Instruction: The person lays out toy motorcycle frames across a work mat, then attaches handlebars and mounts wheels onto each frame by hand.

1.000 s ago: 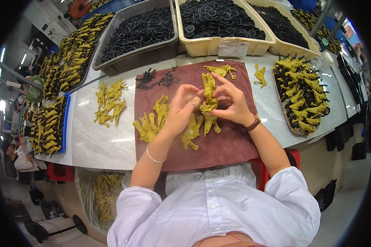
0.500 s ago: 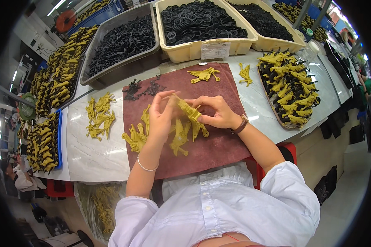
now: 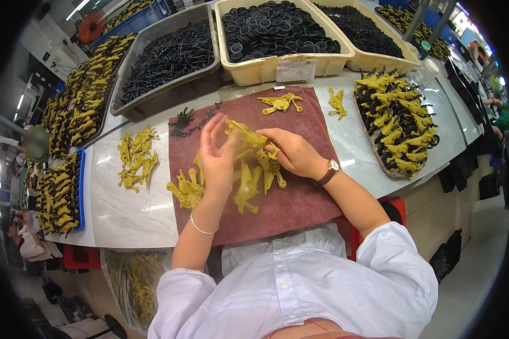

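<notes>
Head view: left hand [image 3: 216,161] raised over dark red mat [image 3: 305,200], fingers spread wide, palm against one end of yellow plastic part [image 3: 246,134]. Right hand [image 3: 296,153] closed around other end of same part, held just above mat centre. Contact between left fingertips and part partly hidden behind palm; exact shape of part hard to make out. Right wrist carries watch [image 3: 333,166]; left wrist carries thin bracelet [image 3: 202,228].

Loose yellow parts [image 3: 249,183] lie on mat below hands, partly covered by both hands. Further yellow pieces [image 3: 136,161] on pale tabletop [image 3: 124,209], left of mat. Small black parts [image 3: 181,121] at mat's upper left corner, too small to identify.

Beige bin [image 3: 266,68] of black wheels behind mat, rim cut off at top edge; white rectangular label [image 3: 296,69] on front wall, print illegible. Grey tray [image 3: 152,99] of black pieces to left. Flat tray of assembled yellow toys [image 3: 398,127] at right. Blue-edged trays [image 3: 59,192] at far left, bent by lens rim and partly cut off.
</notes>
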### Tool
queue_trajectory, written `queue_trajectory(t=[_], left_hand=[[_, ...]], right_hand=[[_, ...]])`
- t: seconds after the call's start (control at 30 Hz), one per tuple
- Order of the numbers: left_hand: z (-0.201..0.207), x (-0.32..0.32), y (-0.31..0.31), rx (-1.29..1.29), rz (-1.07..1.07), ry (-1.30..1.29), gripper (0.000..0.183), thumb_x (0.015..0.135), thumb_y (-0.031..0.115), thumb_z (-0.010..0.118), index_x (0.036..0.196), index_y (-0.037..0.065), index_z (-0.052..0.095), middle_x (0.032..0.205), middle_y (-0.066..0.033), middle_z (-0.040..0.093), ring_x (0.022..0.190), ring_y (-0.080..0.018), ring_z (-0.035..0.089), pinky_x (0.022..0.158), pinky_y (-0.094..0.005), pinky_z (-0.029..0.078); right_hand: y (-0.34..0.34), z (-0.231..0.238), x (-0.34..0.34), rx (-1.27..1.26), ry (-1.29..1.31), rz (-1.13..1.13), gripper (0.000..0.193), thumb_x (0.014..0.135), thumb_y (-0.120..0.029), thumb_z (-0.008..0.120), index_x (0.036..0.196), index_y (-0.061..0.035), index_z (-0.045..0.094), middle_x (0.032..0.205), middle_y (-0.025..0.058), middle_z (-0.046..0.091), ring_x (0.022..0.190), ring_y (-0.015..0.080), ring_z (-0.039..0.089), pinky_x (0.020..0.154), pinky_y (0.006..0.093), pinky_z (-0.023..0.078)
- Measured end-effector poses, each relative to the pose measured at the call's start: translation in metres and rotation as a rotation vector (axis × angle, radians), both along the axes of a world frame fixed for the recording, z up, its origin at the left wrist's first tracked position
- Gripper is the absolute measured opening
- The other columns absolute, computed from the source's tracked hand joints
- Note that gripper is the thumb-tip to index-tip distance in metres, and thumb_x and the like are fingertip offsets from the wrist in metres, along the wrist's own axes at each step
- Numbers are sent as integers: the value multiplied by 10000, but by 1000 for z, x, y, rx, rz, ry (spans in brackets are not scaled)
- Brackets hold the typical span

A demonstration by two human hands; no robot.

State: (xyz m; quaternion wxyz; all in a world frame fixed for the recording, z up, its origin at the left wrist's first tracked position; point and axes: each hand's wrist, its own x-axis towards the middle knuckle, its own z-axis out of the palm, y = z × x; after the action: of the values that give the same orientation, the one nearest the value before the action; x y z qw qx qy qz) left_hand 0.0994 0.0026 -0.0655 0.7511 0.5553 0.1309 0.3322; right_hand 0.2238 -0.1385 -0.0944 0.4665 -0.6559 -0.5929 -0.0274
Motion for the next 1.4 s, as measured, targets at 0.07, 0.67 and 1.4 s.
queue_trajectory(t=[0.07, 0.67, 1.4], left_hand=[[0, -1, 0, -119, -75, 39, 370, 972, 187, 565, 1288, 16, 476, 1351, -167, 502, 1089, -223, 611, 949, -348, 512], [-14, -1, 12, -87, -189, 132, 360, 1028, 199, 428, 1322, -2, 478, 1175, -115, 593, 983, -154, 614, 859, -311, 531], [-7, -3, 8, -329, -300, 73, 195, 952, 60, 539, 1133, 19, 477, 1272, -168, 552, 1141, -234, 579, 968, -392, 494]], right_hand=[[0, 0, -2, 5, 27, 3, 381, 885, -100, 599, 1257, -47, 542, 1074, 166, 641, 963, 354, 632, 815, 409, 519], [-4, -6, 14, -14, 326, -157, 403, 1034, -183, 406, 1423, -82, 434, 1173, 124, 662, 762, 110, 633, 718, 250, 529], [-13, 4, 41, 5, 710, 27, 481, 822, -175, 742, 1259, -58, 578, 1243, 103, 586, 1173, 170, 537, 950, 318, 449]])
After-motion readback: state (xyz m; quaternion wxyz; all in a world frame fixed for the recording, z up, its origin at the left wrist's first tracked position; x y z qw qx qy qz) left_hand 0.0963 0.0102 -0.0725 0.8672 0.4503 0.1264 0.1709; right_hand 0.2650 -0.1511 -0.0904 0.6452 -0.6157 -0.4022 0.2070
